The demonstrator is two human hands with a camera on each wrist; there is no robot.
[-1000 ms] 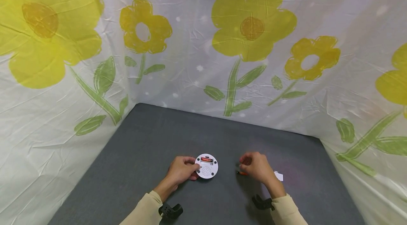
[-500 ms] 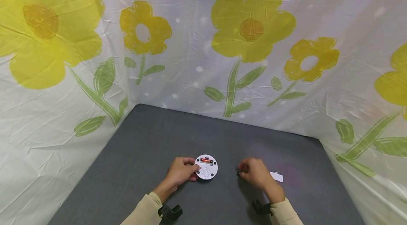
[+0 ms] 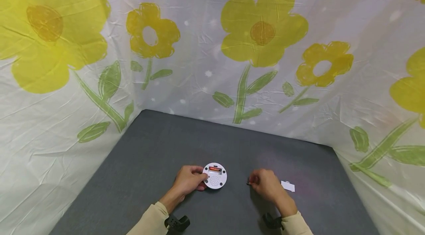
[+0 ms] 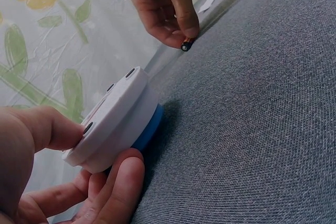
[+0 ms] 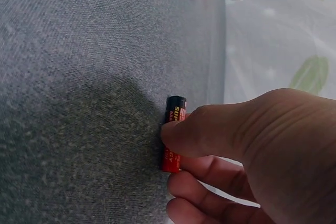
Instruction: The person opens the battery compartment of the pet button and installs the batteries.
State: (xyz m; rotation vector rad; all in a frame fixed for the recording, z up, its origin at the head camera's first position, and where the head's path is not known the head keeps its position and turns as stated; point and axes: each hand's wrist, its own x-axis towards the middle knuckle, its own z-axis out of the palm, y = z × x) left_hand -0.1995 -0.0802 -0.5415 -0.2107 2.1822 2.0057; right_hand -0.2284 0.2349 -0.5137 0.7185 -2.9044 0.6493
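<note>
A round white device [image 3: 214,182] with a speaker grille and four-sided battery slot faces up, held at its left side by my left hand [image 3: 187,180]. In the left wrist view the thumb presses its top face near a dark foot, fingers below, and its underside [image 4: 149,129] is blue. One red battery [image 3: 215,169] lies in the slot; the slot's front part shows bare. To the right, my right hand [image 3: 267,185] pinches a second red and black battery [image 5: 170,163] between thumb and fingers, close over the table. Its black end points left toward the device.
A small white rectangular cover [image 3: 287,186] lies on the dark grey cloth-covered table [image 3: 186,139], just right of my right hand. White curtains [image 3: 196,91] printed with yellow flowers hang along the back and both sides.
My right hand has lowered onto the loose battery, and its fingers have come together round it. The left hand keeps its hold on the device, almost still.
</note>
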